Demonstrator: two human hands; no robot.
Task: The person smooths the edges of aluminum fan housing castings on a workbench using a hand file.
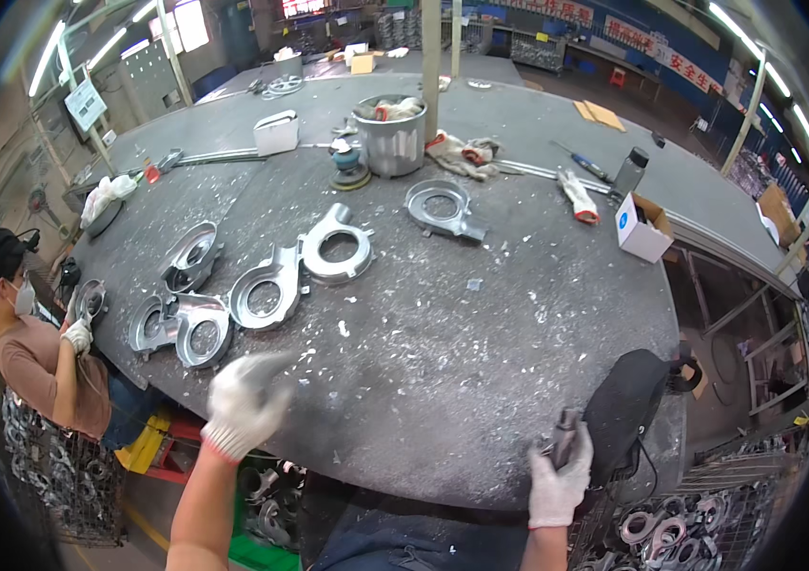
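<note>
My left hand (pixel 245 400), in a white glove with a red cuff, hovers blurred over the near edge of the grey metal table (pixel 443 371), fingers loosely apart and holding nothing. It is nearest to a cluster of several silver cast ring-shaped housings (pixel 262 295). My right hand (pixel 560 474), also gloved, grips a small grey cylindrical tool (pixel 566 433) at the table's near right edge, beside a black pad (pixel 625 404).
Another cast housing (pixel 443 209) lies mid-table behind a grey metal bucket (pixel 391 138) and a small sander (pixel 349 169). A white box (pixel 641 228) sits at the right edge. A co-worker (pixel 38 352) works at the left. Wire baskets of castings (pixel 671 533) stand below.
</note>
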